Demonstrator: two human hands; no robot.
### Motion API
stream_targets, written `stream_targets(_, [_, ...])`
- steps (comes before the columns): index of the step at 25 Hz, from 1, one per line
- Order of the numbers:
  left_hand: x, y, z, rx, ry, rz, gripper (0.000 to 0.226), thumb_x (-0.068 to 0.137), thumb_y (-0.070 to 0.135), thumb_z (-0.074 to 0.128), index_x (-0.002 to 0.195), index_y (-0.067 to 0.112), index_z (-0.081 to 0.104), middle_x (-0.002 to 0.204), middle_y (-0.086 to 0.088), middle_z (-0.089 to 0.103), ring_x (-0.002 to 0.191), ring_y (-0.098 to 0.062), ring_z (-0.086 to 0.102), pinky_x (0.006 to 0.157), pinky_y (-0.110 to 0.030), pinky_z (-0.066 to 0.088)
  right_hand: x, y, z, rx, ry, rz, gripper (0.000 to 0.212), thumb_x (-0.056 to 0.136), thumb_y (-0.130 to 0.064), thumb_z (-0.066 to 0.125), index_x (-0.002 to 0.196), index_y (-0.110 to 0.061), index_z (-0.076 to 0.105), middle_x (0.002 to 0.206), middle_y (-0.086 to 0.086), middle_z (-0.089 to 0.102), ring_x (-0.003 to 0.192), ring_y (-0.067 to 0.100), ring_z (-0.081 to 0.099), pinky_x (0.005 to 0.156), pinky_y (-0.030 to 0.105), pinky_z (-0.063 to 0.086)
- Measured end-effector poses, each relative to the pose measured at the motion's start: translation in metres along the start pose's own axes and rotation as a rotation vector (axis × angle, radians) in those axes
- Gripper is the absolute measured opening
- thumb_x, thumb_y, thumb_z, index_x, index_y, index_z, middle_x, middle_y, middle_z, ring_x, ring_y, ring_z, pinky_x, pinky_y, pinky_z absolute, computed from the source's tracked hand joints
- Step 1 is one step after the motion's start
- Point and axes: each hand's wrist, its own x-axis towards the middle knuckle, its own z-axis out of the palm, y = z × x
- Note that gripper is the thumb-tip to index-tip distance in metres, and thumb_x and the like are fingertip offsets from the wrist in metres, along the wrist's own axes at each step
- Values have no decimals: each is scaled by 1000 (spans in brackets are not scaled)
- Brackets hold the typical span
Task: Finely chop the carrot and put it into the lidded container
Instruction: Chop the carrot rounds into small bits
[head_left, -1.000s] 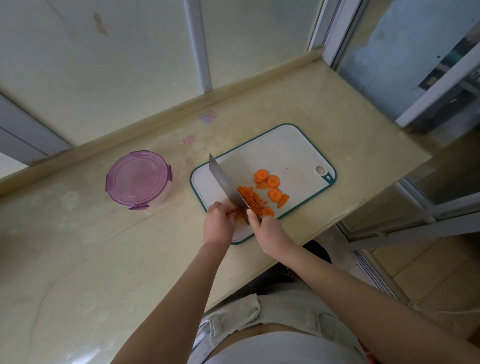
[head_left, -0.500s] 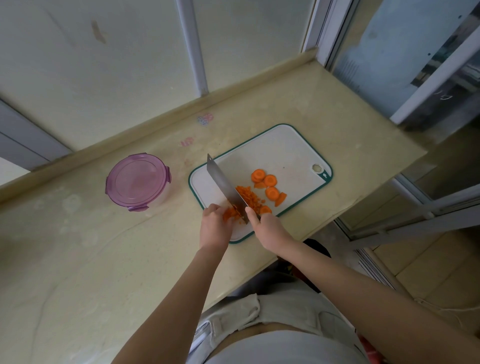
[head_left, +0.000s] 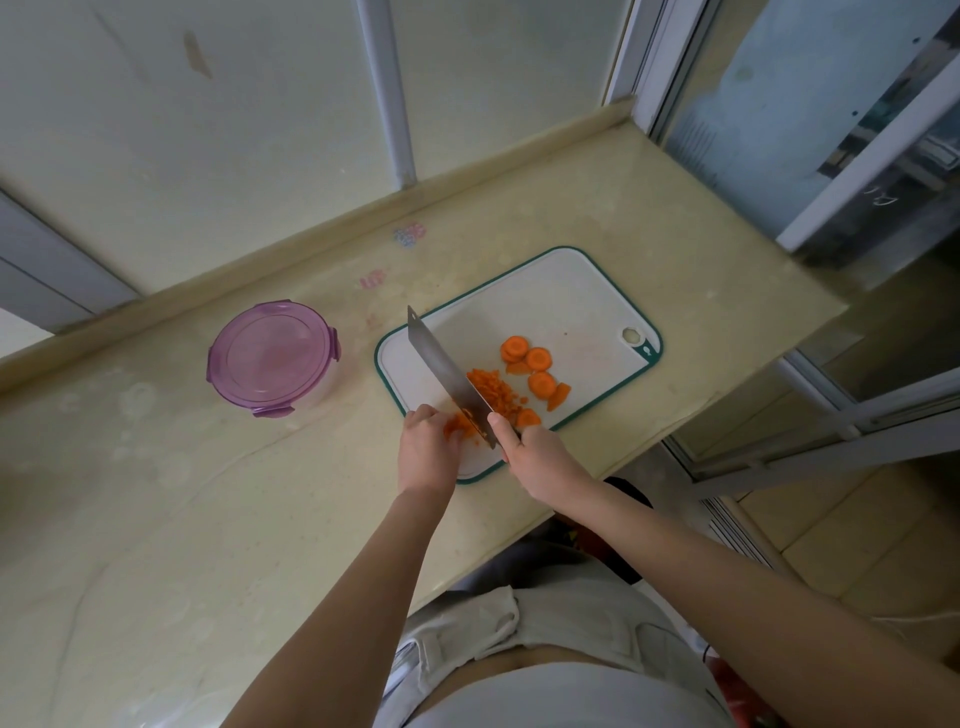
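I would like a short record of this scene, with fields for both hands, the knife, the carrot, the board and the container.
left hand: holds orange carrot pieces against the blade
right hand: grips the wide steel knife
chopped carrot: fine orange pile right of the blade
round carrot slices: uncut, farther right
white green-rimmed cutting board: under all the carrot
round clear container with purple lid: closed, left of the board

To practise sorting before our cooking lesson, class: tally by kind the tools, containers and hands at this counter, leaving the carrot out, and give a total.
Cleaver: 1
Cutting board: 1
Lidded container: 1
Hands: 2, the left hand holding the carrot, the right hand gripping the cleaver
Total: 5
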Motion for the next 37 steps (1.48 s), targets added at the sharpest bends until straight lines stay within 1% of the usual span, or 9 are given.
stream_targets(6, [2,-2,2,-2,2,1,19,88,8,58,101,7,71,98,-10,60,97,-23,50,77,-18,33,1,0,5,-50,-18,40,61,98,-53,26,54,-11,35,53,2,40,49,16,40,55,30,34])
stream_targets(13, [9,-4,1,-1,-23,-2,17,86,8,61,99,9,73,97,-10,63,95,-24,51,74,-17,32,4,-4,9,-147,-16,48,57,100,-47,28,56,-13,35,55,2,41,48,12,39,45,19,30])
stream_targets(16, [11,-5,0,0,-37,3,16,84,8,62,96,9,74,95,-10,63,94,-24,51,71,-13,28,1,-2,11,-90,-47,37,45,99,-47,30,63,-21,37,62,0,44,54,8,40,49,15,31])
stream_targets(17, [11,-6,0,-3,-38,1,16,84,8,62,96,9,73,96,-10,63,95,-24,51,72,-13,28,1,-2,11,-79,-41,32,46,99,-47,31,62,-21,37,62,0,44,54,8,41,50,16,31])
stream_targets(20, [9,-8,3,-12,-26,-5,16,84,7,62,97,7,72,98,-10,63,97,-24,51,76,-15,32,3,-1,11,-113,20,15,56,99,-47,30,56,-13,34,54,1,40,47,12,39,46,20,31])
stream_targets(26, [7,-8,-1,-46,-46,3,19,84,7,63,103,7,68,100,-9,61,99,-23,50,80,-16,33,9,4,5,-21,-1,36,61,99,-50,28,51,-12,31,50,1,38,46,16,38,52,28,32])
stream_targets(29, [8,-6,-6,-62,-68,7,24,84,10,65,108,9,66,101,-7,59,99,-21,51,81,-16,34,7,3,4,-1,13,32,60,99,-50,30,52,-12,32,51,1,38,47,15,39,51,27,31])
stream_targets(33, [6,-4,-12,-129,-56,-25,27,85,11,65,111,6,64,102,-7,57,95,-18,55,79,-15,37,1,-2,-3,-7,10,12,60,100,-48,31,51,-12,31,50,0,37,46,13,38,50,25,30])
stream_targets(37, [4,-7,-13,-94,-42,-45,25,87,14,62,110,6,65,99,-7,58,89,-15,51,76,-15,36,-2,-6,-2,2,6,-15,60,100,-47,32,50,-13,30,49,0,36,45,12,37,50,25,30])
